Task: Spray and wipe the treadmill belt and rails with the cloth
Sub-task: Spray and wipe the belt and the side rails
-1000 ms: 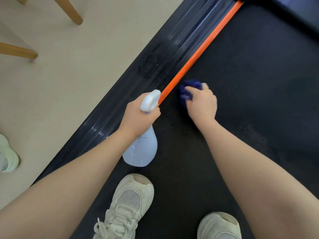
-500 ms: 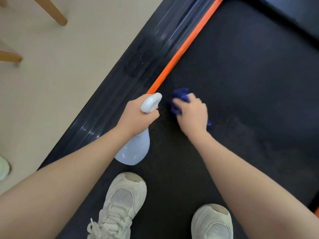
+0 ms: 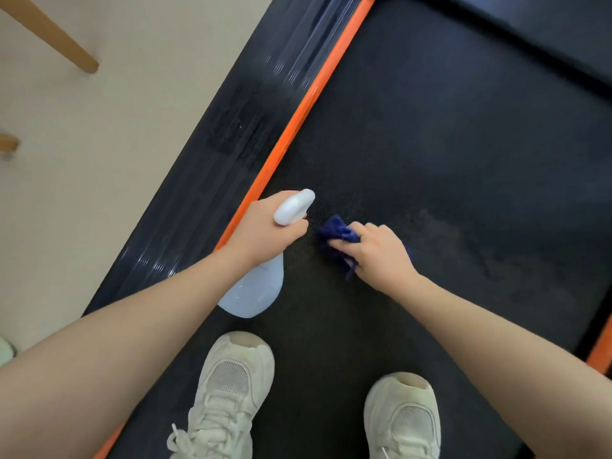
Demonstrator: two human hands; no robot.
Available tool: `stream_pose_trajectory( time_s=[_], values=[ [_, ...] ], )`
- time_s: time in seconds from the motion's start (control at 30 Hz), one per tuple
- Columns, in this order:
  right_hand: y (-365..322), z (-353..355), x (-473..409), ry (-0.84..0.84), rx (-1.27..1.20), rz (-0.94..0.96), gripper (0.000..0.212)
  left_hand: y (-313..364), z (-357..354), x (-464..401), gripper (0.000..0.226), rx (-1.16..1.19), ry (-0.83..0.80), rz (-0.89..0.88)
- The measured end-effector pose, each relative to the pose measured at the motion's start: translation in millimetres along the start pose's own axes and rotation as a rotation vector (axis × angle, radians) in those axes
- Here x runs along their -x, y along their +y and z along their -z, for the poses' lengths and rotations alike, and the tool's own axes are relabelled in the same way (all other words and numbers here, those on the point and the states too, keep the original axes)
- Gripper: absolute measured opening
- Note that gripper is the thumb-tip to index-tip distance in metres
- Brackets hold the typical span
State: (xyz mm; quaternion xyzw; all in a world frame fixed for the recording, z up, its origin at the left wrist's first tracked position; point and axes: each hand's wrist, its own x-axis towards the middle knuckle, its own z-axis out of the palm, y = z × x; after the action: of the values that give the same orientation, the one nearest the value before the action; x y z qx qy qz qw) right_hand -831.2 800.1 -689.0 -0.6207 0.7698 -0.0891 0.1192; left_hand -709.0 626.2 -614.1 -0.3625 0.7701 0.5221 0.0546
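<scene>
I look down at the black treadmill belt [image 3: 447,154], edged on the left by an orange strip [image 3: 298,117] and a dark ribbed side rail [image 3: 231,134]. My left hand [image 3: 261,231] grips the neck of a pale blue spray bottle [image 3: 255,293] with a white nozzle [image 3: 294,207], held over the belt's left edge. My right hand [image 3: 381,256] holds a bunched dark blue cloth [image 3: 336,238] and presses it onto the belt just right of the bottle. A faint damp patch shows on the belt to the right of that hand.
Both my white sneakers [image 3: 228,395] [image 3: 404,419] stand on the belt below my hands. Beige floor [image 3: 99,144] lies left of the rail, with wooden furniture legs [image 3: 56,38] at the top left. A second orange strip [image 3: 601,352] shows at the right edge.
My right hand has dragged the cloth down the belt towards my feet and away from the orange strip. The view shifted; the bottle hand stayed beside it.
</scene>
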Motion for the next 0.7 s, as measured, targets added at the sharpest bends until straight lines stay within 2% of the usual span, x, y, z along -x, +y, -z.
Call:
stream_pose_trajectory(
  time_s=[0.03, 0.07, 0.13, 0.17, 0.2, 0.23, 0.3, 0.33, 0.37, 0.4, 0.43, 0.53, 0.57, 0.6, 0.63, 0.7],
  values=[
    [10.7, 5.0, -7.4, 0.019, -0.018, -0.058, 0.032, 1.8, -2.4, -1.2, 0.036, 0.012, -0.001, -0.005],
    [21.9, 12.5, -16.1, 0.058, -0.039, -0.209, 0.029, 3.9, -4.2, -2.6, 0.035, 0.019, 0.002, -0.012],
    [40.8, 21.7, -26.2, 0.127, -0.029, -0.632, 0.030, 7.8, -8.6, -4.7, 0.033, 0.023, 0.007, -0.021],
    [39.7, 23.0, -24.0, 0.121, -0.034, -0.751, 0.032, 9.6, -11.2, -5.7, 0.033, 0.027, 0.009, -0.024],
    [33.5, 20.7, -18.9, 0.115, -0.034, -0.737, 0.034, 11.0, -14.1, -6.2, 0.032, 0.030, 0.007, -0.026],
    [23.2, 14.8, -10.2, 0.126, -0.011, -0.592, 0.037, 12.6, -16.8, -5.9, 0.032, 0.033, 0.008, -0.028],
    [-0.7, 1.1, 19.0, 0.101, 0.054, -0.129, 0.044, 12.1, -18.9, -5.7, 0.034, 0.048, 0.031, -0.034],
    [-5.1, -1.8, 29.1, 0.046, 0.060, 0.009, 0.045, 11.1, -18.9, -5.4, 0.036, 0.049, 0.040, -0.035],
    [-2.0, -1.8, 31.5, -0.002, 0.053, 0.054, 0.045, 10.4, -18.9, -5.0, 0.038, 0.044, 0.041, -0.037],
    [4.0, 1.9, 26.5, 0.000, 0.045, 0.012, 0.043, 9.5, -18.4, -5.0, 0.040, 0.041, 0.045, -0.042],
    [11.1, 4.5, 17.9, 0.034, 0.042, -0.114, 0.040, 8.7, -17.6, -4.8, 0.040, 0.041, 0.057, -0.049],
    [28.9, 13.1, -10.2, 0.138, -0.010, -0.689, 0.034, 6.0, -14.1, -6.5, 0.035, 0.055, 0.112, -0.035],
    [29.3, 12.2, -12.9, 0.148, -0.004, -0.775, 0.036, 5.4, -13.8, -7.9, 0.032, 0.068, 0.131, -0.018],
    [26.0, 7.6, -12.7, 0.157, 0.039, -0.753, 0.039, 4.4, -13.2, -9.5, 0.029, 0.082, 0.152, -0.001],
    [17.3, 4.3, -10.5, 0.166, 0.092, -0.644, 0.043, 3.1, -12.2, -11.1, 0.029, 0.096, 0.180, 0.018],
    [-3.8, -2.9, -1.9, 0.146, 0.132, -0.269, 0.050, -0.4, -7.4, -12.9, 0.030, 0.130, 0.250, 0.057]
  ],
)
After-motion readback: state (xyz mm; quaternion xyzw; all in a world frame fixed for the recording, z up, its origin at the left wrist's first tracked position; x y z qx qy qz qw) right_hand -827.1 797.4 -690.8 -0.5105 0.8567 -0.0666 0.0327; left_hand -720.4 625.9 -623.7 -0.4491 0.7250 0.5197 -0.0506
